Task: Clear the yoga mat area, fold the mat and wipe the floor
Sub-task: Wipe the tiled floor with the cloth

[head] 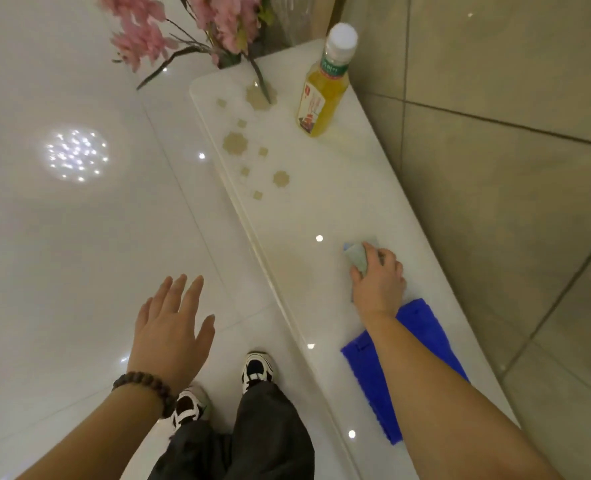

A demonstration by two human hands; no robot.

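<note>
Pale green cloth (358, 258), small and bunched, is sitting in the grip of the right hand (379, 277), whose fingers are curling over it and pressing it against the glossy white surface (322, 209). Just near of that hand, a folded blue cloth (422, 327) is lying flat on the same surface, partly under the right forearm. The left hand (173, 327) is hovering over the white tiled floor (62, 254) to the left, fingers straight and spread, gripping nothing, with a brown bead bracelet (145, 389) circling its wrist. At the far end of the surface a bottle (325, 84) of yellow drink with a white cap is standing upright, and pink flowers (183, 26) are leaning beside it to the left. Two black-and-white shoes (257, 370) are standing on the floor near the surface's edge.
</note>
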